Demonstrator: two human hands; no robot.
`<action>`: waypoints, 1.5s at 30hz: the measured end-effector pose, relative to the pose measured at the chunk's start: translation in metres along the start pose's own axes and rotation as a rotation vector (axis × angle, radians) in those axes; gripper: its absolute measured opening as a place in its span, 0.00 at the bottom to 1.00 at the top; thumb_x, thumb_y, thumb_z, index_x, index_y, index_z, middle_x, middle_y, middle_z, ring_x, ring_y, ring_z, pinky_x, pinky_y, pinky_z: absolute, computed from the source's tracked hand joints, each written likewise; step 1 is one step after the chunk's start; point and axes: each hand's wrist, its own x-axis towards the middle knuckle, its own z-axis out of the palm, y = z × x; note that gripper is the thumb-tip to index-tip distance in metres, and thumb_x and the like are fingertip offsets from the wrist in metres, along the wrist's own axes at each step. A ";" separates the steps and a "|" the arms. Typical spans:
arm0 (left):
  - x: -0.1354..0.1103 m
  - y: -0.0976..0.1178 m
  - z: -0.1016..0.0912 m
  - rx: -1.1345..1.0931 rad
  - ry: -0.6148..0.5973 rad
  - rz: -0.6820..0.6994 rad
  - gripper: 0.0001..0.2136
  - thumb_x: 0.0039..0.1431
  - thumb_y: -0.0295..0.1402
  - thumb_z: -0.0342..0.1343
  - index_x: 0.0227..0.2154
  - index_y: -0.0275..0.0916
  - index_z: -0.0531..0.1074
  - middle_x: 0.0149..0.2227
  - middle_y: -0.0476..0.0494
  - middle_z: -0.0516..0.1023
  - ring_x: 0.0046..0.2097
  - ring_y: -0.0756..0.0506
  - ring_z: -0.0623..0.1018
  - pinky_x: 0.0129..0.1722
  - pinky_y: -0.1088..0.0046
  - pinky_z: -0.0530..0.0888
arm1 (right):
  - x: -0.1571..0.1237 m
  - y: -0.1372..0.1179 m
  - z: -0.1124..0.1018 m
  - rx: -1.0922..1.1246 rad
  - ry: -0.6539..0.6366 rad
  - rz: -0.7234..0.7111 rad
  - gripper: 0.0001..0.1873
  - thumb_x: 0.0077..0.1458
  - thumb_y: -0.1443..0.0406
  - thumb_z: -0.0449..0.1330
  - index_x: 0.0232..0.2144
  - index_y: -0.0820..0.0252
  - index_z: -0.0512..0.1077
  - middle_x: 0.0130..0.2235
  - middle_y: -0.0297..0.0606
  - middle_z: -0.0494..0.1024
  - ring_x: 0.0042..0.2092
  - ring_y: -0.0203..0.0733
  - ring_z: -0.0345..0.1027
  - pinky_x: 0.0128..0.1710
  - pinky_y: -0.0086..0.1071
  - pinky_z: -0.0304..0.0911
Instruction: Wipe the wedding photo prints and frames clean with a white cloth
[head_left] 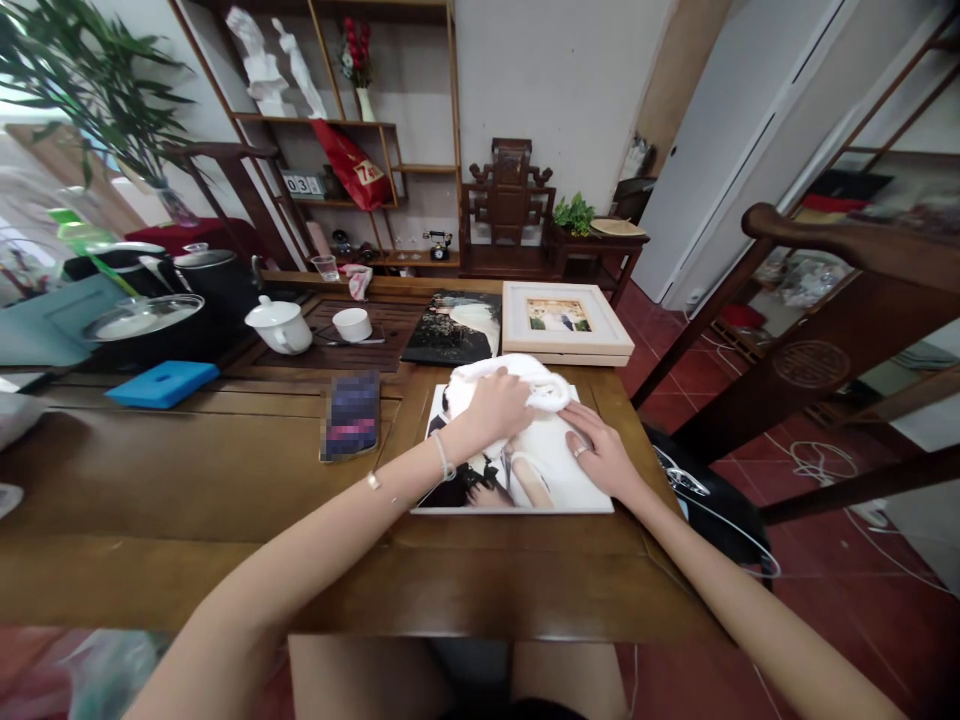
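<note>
A photo panel (559,490) showing figures in black and white lies flat on the wooden table in front of me. Across its upper part is a bunched white towel (551,385). My left hand (499,408), a bracelet on its wrist, is closed on the towel and presses it against the panel; some fingertips are hidden in the folds. With fingers stretched out, my right hand (601,452) lies flat on the panel's right side, its fingertips close to the towel's edge. A ring shows on that hand.
Behind the panel lie a dark photo panel (442,340) and a white framed picture (514,330). To the left are a phone (351,415), a blue box (163,384), a lidded white bowl (279,326), a small white cup (352,323) and a black pot (206,285). A wooden chair (847,290) stands right.
</note>
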 end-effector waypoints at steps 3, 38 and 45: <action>-0.036 -0.016 0.006 0.103 0.020 -0.021 0.12 0.55 0.27 0.51 0.37 0.33 0.79 0.52 0.31 0.76 0.52 0.31 0.71 0.44 0.56 0.73 | 0.000 -0.002 0.000 0.013 -0.007 -0.007 0.23 0.55 0.67 0.54 0.54 0.53 0.73 0.58 0.41 0.72 0.62 0.51 0.61 0.63 0.54 0.54; -0.128 -0.038 0.010 -0.080 -0.108 0.035 0.20 0.48 0.19 0.48 0.41 0.37 0.79 0.69 0.47 0.51 0.70 0.28 0.47 0.63 0.39 0.57 | -0.001 -0.003 0.001 -0.022 0.005 0.001 0.23 0.57 0.66 0.53 0.54 0.54 0.73 0.58 0.41 0.72 0.62 0.50 0.61 0.63 0.53 0.54; -0.148 -0.027 0.007 -0.120 -0.105 0.073 0.22 0.47 0.19 0.49 0.43 0.41 0.78 0.69 0.51 0.52 0.70 0.29 0.48 0.63 0.39 0.58 | -0.001 -0.003 0.001 -0.017 -0.001 0.003 0.22 0.58 0.66 0.53 0.54 0.57 0.73 0.58 0.43 0.72 0.62 0.50 0.60 0.63 0.53 0.54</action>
